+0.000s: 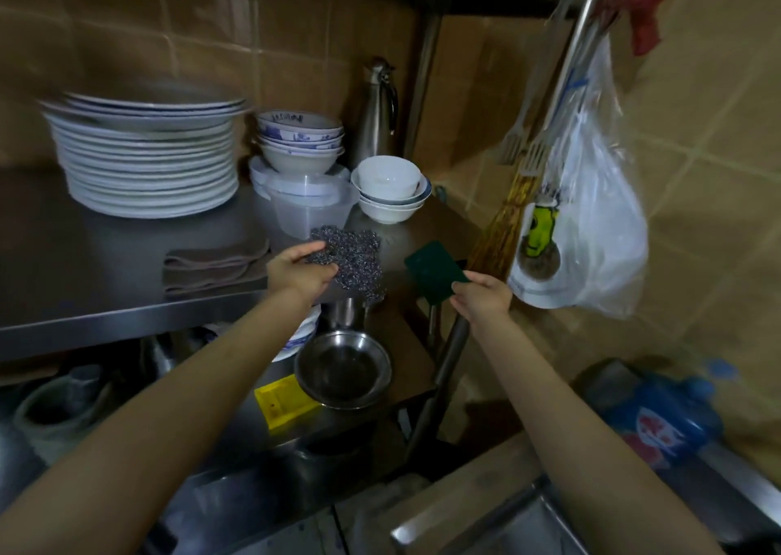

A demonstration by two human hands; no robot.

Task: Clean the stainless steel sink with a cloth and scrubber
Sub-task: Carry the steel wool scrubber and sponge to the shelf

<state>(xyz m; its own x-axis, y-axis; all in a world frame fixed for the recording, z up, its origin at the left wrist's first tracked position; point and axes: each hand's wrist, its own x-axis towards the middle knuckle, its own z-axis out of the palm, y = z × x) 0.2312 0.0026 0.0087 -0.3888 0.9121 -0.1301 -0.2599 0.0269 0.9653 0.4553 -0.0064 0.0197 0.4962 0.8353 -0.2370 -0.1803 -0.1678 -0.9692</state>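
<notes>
Gathering my tools before I turn to the sink, I have both hands out over the steel desk (126, 313) at mid-frame. At upper left a tall stack of plates (148, 153) sits well back from the edge, out of my way. Just right of it, toward the centre, a folded brown cloth (211, 265) lies flat near the front edge of the desk, close beside my left hand (298, 273); I judge it is the cloth for this job, left there within easy reach and not yet taken up.

My left grip is curled round the near edge of the steel wool scrubber (350, 259), thumb on top, so the loose mesh hangs in one piece instead of trailing across the desk. Behind it stand a clear plastic container (304, 208) and stacked bowls (386, 191).

Right of centre, my right hand (481, 297) pinches a corner of the green scouring pad (431, 269) between thumb and fingertips, holding it tilted and clear of the scrubber. I cannot tell whether either tool touches the desk.

Below, on a lower shelf, a steel bowl (342, 370) rests beside a yellow object (283, 402). A white plastic bag (591, 216) hangs at the right. The stainless steel sink (486, 525) shows only at the bottom edge, right of centre, untouched as far as I can see.
</notes>
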